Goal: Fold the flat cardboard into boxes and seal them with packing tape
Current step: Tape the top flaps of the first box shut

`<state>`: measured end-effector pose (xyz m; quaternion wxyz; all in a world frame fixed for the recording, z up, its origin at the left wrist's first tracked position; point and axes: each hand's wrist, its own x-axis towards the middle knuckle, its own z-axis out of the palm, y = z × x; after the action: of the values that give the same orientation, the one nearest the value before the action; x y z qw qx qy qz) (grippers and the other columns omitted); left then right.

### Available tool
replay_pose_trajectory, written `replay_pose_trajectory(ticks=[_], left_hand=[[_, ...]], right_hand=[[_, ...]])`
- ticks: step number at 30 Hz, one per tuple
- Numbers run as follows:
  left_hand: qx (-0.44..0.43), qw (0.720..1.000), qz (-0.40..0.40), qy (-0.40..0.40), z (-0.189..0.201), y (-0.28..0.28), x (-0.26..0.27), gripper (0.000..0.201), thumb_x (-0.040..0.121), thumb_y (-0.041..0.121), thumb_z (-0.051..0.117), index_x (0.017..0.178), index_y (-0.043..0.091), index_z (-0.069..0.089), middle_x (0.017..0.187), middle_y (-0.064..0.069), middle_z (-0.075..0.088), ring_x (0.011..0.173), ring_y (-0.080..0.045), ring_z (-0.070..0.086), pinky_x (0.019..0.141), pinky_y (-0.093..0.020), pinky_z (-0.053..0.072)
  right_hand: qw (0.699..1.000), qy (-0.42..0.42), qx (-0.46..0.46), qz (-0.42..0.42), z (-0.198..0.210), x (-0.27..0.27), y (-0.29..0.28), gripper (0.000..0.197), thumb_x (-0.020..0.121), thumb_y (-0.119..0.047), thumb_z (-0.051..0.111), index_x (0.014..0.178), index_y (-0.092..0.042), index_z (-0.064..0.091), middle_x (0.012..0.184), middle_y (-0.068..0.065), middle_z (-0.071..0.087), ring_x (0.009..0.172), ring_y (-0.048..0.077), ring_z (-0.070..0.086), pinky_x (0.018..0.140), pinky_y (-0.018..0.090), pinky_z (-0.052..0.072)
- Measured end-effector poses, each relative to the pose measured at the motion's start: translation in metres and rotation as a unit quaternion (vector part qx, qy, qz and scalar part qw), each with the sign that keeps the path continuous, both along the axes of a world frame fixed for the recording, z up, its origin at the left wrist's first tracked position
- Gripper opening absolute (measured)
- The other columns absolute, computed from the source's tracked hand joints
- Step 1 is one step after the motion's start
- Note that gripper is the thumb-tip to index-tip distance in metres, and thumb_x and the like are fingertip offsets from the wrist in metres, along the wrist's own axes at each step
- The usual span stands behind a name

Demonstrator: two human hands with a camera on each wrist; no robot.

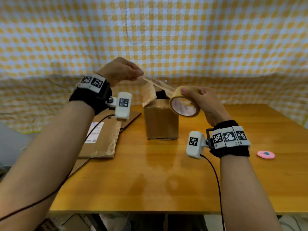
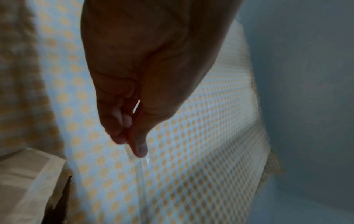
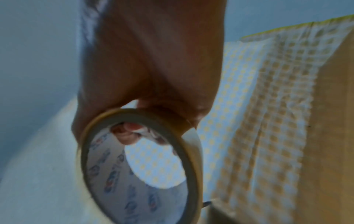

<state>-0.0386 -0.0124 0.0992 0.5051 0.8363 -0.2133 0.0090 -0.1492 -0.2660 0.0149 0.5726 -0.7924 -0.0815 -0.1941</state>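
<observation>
Tape roll gripped by right hand above the box; left hand pinches its pulled strip.

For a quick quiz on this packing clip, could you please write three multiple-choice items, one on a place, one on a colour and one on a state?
1. Where does the flat cardboard lie?
A. On the table, on the person's left of the standing box
B. On top of the box
C. On the person's right, by the pink disc

2. What colour is the small disc on the table?
A. Green
B. Pink
C. Black

3. What state is the top of the box in?
A. Taped flat
B. Open, a flap raised
C. Crushed inward

Answers:
1 A, the flat sheet with its label sits on the left side of the box.
2 B, the disc near the right wrist is pink.
3 B, a flap stands up over a dark opening, while the left hand pinches the tape strip stretched from the tape roll in the right hand.
</observation>
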Motion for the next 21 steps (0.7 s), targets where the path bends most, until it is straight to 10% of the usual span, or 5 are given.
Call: replay_pose_trajectory(ticks=[5,12,17,21], left_hand=[[0.055,0.992,0.033,-0.106,0.053,-0.025,0.037,0.006,0.091,0.011,0.07,0.086,0.013,0.067,0.108,-0.007,0.067,0.099,-0.016,0.06,0.067,-0.021,0.045],[0.164,0.971,0.09,-0.15,0.084,-0.05,0.096,0.02,0.091,0.016,0.071,0.108,0.005,0.07,0.136,-0.011,0.058,0.116,-0.026,0.056,0.073,-0.03,0.045],[0.214,0.963,0.082,-0.146,0.077,-0.064,0.12,0.017,0.088,0.023,0.074,0.102,0.014,0.072,0.14,-0.007,0.055,0.134,-0.024,0.046,0.105,-0.04,0.04],[0.238,0.961,0.061,-0.129,0.06,-0.073,0.133,0.018,0.087,0.022,0.075,0.103,0.014,0.072,0.134,-0.007,0.06,0.131,-0.023,0.049,0.1,-0.036,0.038]], right_hand=[[0.999,-0.028,0.039,-0.016,0.032,0.015,0.012,0.039,0.096,-0.038,0.062,0.069,-0.011,0.054,0.058,-0.005,0.042,0.062,0.017,0.041,0.069,0.035,0.032],[0.996,0.025,0.071,0.051,0.043,0.052,0.021,0.027,0.1,-0.02,0.052,0.074,-0.02,0.059,0.073,-0.006,0.056,0.075,0.013,0.049,0.073,0.03,0.035],[0.984,0.09,0.091,0.127,0.025,0.071,0.027,0.013,0.102,-0.022,0.055,0.104,-0.01,0.061,0.096,0.01,0.075,0.092,0.023,0.074,0.082,0.034,0.059],[0.971,0.132,0.124,0.158,0.017,0.081,0.026,0.031,0.102,-0.025,0.057,0.121,-0.001,0.056,0.101,0.015,0.076,0.095,0.026,0.075,0.082,0.037,0.06]])
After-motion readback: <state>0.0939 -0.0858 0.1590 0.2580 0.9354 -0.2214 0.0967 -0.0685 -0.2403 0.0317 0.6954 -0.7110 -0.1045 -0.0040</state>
